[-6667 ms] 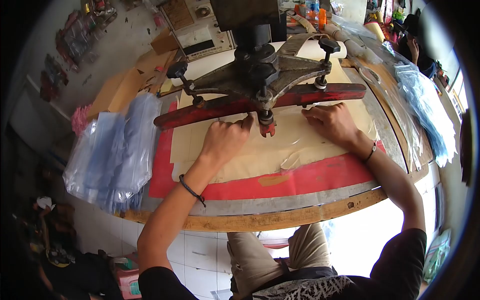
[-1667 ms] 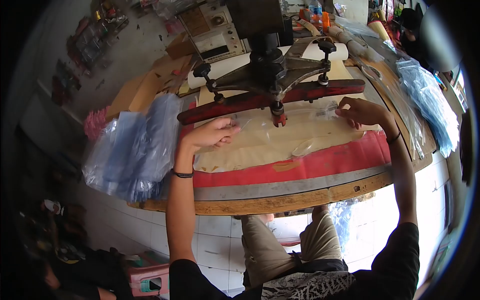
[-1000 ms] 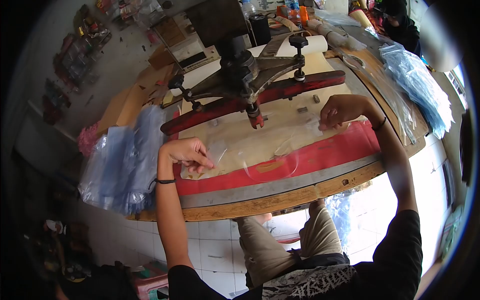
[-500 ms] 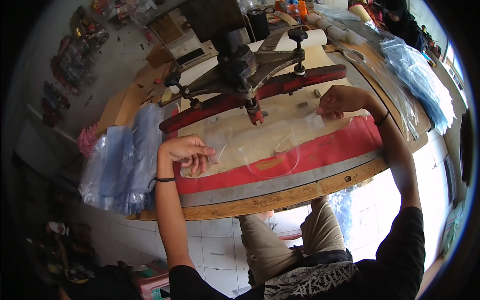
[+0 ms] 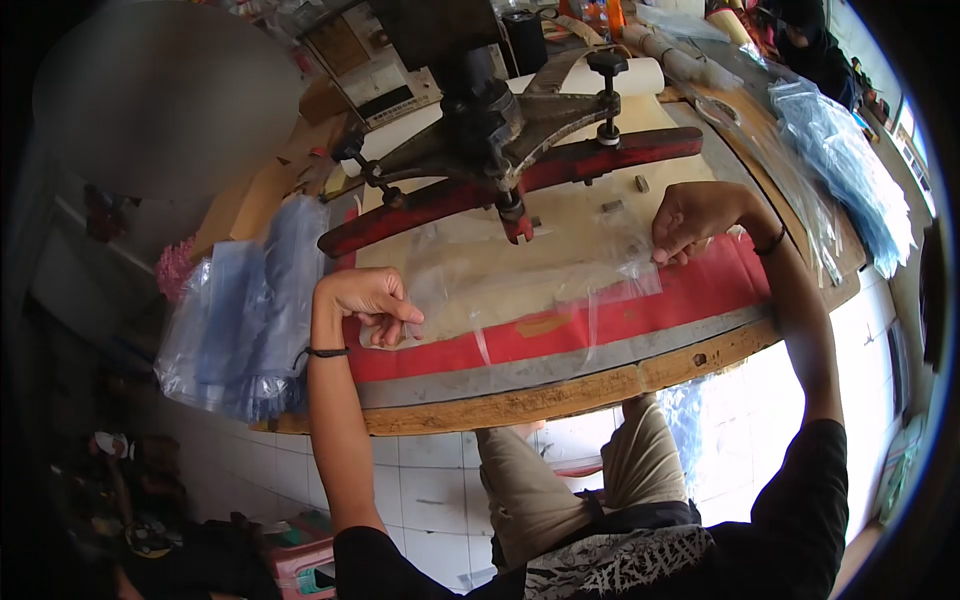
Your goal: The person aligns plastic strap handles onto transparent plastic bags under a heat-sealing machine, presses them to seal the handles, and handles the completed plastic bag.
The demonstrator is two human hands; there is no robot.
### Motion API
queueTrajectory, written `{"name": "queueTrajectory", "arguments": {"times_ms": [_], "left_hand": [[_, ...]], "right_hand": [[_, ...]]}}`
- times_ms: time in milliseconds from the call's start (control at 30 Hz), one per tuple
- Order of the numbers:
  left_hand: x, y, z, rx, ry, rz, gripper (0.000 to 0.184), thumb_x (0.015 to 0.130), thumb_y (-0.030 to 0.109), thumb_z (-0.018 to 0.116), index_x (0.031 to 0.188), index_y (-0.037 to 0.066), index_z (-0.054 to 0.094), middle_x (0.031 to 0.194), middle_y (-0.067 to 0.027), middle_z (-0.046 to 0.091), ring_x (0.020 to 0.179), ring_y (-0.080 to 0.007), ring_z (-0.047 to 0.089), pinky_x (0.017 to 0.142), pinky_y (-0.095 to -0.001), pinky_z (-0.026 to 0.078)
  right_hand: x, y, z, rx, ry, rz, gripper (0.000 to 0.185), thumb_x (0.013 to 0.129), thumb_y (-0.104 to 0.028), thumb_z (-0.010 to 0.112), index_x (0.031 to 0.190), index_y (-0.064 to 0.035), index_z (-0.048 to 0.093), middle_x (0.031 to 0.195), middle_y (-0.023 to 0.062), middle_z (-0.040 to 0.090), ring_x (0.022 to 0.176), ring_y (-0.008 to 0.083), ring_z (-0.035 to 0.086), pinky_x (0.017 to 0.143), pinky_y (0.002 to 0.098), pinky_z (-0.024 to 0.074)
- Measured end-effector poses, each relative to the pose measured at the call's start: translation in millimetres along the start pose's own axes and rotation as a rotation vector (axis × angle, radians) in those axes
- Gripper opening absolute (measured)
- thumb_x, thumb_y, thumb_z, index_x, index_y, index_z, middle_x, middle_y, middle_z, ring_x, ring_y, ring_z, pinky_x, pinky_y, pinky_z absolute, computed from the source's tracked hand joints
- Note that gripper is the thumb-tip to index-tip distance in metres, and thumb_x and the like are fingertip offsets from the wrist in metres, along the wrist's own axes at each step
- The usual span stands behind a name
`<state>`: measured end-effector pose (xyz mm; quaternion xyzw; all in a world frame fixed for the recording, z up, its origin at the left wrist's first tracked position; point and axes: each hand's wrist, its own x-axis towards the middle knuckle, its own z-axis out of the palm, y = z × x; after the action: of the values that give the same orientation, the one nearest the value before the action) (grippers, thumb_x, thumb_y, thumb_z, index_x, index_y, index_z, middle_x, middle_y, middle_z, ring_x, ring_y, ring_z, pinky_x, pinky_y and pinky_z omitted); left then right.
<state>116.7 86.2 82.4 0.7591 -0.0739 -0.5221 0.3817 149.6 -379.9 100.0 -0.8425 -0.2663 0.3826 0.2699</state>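
A thin clear plastic sheet [image 5: 610, 283] stretches between my two hands, low over the tan and red work surface. My left hand [image 5: 368, 303] pinches its left end, thumb against the curled fingers. At the other end, my right hand [image 5: 693, 222] grips the sheet's right corner between thumb and fingers. Two narrow clear strips hang from the sheet's near edge over the red band [image 5: 700, 288]. Behind the sheet, above the surface, is the long red bar [image 5: 640, 157] of a press, carried on a dark metal bracket [image 5: 545, 135].
Clear bluish plastic pieces [image 5: 235, 320] are piled left of my left arm. More plastic [image 5: 845, 165] lies at the right, near scissors [image 5: 718, 110]. Small metal blocks [image 5: 612, 206] sit behind the sheet. A wooden edge [image 5: 520, 408] borders the table front. Another person [image 5: 800, 50] is at the far right.
The plastic sheet has come lower and flatter over the surface. Its rounded loop now shows as two hanging strips. My right hand moved slightly down and right; my left fingers have curled in more.
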Motion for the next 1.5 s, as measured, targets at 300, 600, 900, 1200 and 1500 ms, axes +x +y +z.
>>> {"name": "queueTrajectory", "arguments": {"times_ms": [300, 600, 900, 1200, 1500], "left_hand": [[4.5, 12.7, 9.4, 0.125, -0.057, -0.045, 0.042, 0.09, 0.032, 0.069, 0.066, -0.002, 0.071, 0.06, -0.0102, 0.068, 0.045, -0.0114, 0.062, 0.036, -0.0189, 0.034], [-1.8, 49.6, 40.2, 0.365, 0.13, -0.273, 0.063, 0.089, 0.053, 0.065, 0.071, -0.007, 0.071, 0.06, -0.0137, 0.068, 0.044, -0.0161, 0.061, 0.042, -0.0244, 0.048], [-10.8, 41.9, 37.9, 0.45, 0.359, -0.177, 0.063, 0.09, 0.055, 0.063, 0.067, -0.004, 0.069, 0.045, -0.0076, 0.056, 0.033, -0.011, 0.048, 0.034, -0.0253, 0.037], [3.2, 48.4, 50.0, 0.457, 0.157, -0.231, 0.062, 0.091, 0.052, 0.061, 0.073, -0.006, 0.072, 0.05, -0.0114, 0.062, 0.034, -0.0115, 0.051, 0.036, -0.0255, 0.04], [-10.4, 57.8, 56.1, 0.357, 0.145, -0.297, 0.062, 0.095, 0.048, 0.057, 0.071, -0.007, 0.071, 0.054, -0.0133, 0.065, 0.04, -0.0154, 0.06, 0.041, -0.025, 0.047]], "right_hand": [[-9.0, -10.7, 6.3, -0.094, -0.305, -0.074, 0.028, 0.09, -0.027, 0.071, 0.092, 0.001, 0.075, 0.084, 0.0087, 0.075, 0.077, 0.0111, 0.071, 0.07, 0.024, 0.0539], [-25.7, -35.1, 9.6, -0.227, -0.308, 0.146, 0.037, 0.091, -0.036, 0.069, 0.075, -0.0027, 0.074, 0.063, 0.0061, 0.07, 0.057, 0.0101, 0.068, 0.054, 0.0222, 0.0509], [6.2, -43.4, 53.9, -0.267, 0.354, -0.683, 0.025, 0.084, -0.022, 0.075, 0.065, -0.0083, 0.068, 0.054, 0.0019, 0.056, 0.045, 0.0124, 0.049, 0.043, 0.0308, 0.034], [54.0, -78.3, 134.9, -0.77, 0.599, -0.797, 0.029, 0.084, -0.029, 0.073, 0.104, -0.0097, 0.07, 0.069, 0.0013, 0.067, 0.06, 0.0159, 0.063, 0.053, 0.0304, 0.049], [65.8, -71.9, 135.5, -0.612, 0.547, -0.787, 0.033, 0.084, -0.022, 0.069, 0.114, -0.0088, 0.064, 0.07, 0.0049, 0.066, 0.058, 0.0203, 0.064, 0.05, 0.0343, 0.0496]]}}
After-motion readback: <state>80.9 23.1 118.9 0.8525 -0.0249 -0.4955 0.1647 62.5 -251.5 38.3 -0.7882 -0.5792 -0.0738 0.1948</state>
